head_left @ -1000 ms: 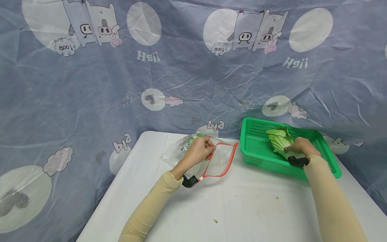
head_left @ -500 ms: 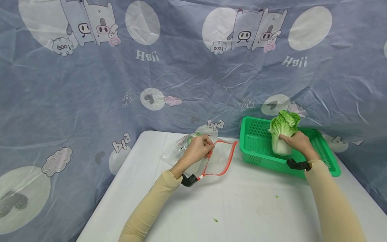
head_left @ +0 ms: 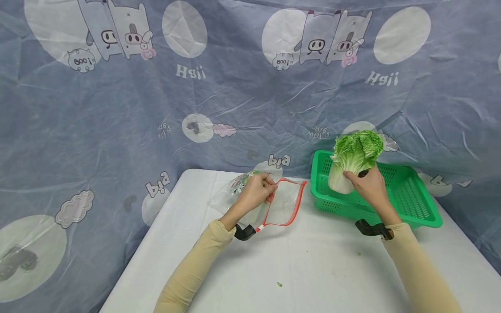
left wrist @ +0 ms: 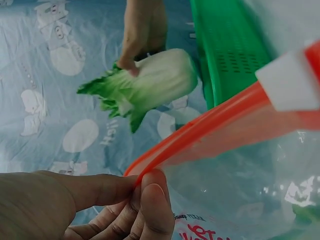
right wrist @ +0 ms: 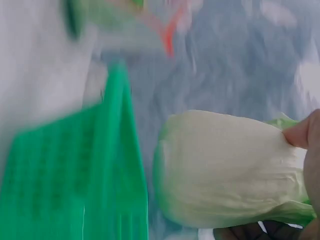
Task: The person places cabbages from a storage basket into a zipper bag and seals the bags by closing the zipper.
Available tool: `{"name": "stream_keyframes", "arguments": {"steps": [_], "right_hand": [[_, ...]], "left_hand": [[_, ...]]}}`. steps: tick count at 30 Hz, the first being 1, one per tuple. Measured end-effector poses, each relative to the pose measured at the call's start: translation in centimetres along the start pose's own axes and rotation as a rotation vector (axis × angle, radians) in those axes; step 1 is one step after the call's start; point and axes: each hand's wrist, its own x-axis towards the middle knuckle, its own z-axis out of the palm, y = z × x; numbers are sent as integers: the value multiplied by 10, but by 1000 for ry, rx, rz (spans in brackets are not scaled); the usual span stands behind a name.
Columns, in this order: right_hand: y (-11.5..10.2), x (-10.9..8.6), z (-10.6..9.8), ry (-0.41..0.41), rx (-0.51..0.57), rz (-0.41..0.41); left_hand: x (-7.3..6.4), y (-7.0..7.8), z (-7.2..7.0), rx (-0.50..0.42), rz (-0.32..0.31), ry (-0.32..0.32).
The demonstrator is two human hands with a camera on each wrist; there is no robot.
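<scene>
A napa cabbage (head_left: pixel 354 154) with a white base and frilly green leaves is in the grip of my right hand (head_left: pixel 369 184), held above the green basket (head_left: pixel 415 204). Its pale base fills the middle of the right wrist view, where part of the hand (right wrist: pixel 312 150) shows at the right edge. My left hand (head_left: pixel 256 191) pinches the red zip edge of a clear plastic bag (head_left: pixel 287 202) between thumb and fingers, and the bag's mouth is spread apart. Printed lettering and something green show on the bag (left wrist: pixel 240 200) in the left wrist view.
The basket stands at the back right of the white-covered table (head_left: pixel 305 269), against a blue-grey printed curtain (head_left: pixel 242 87). Small green leaf scraps (head_left: pixel 279 284) lie on the cloth. A black camera mount (head_left: pixel 373 229) sits at my right wrist, another (head_left: pixel 244 232) at the left.
My right hand has lifted the cabbage up out of the basket and carried it a little left, its leaves now pointing up. My left hand stays on the bag's edge.
</scene>
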Motion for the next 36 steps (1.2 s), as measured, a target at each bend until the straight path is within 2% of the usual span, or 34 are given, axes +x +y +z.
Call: {"name": "stream_keyframes", "arguments": {"steps": [6, 13, 20, 25, 30, 33, 36], "right_hand": [[-37, -35, 26, -47, 103, -44], [-59, -65, 71, -60, 142, -76], [-58, -83, 113, -79, 174, -144], [-53, -87, 134, -131, 295, -229], [-51, -88, 146, -216, 419, -302], [-51, -90, 149, -291, 453, -378], [-48, -93, 152, -380, 433, -436]], "left_hand": [[0, 0, 1, 21, 10, 18], [2, -2, 2, 10, 11, 42], [2, -1, 4, 32, -6, 76], [2, -1, 3, 64, -7, 103], [2, 0, 1, 79, 14, 133], [1, 1, 0, 93, 14, 138], [0, 2, 0, 105, 12, 140]]}}
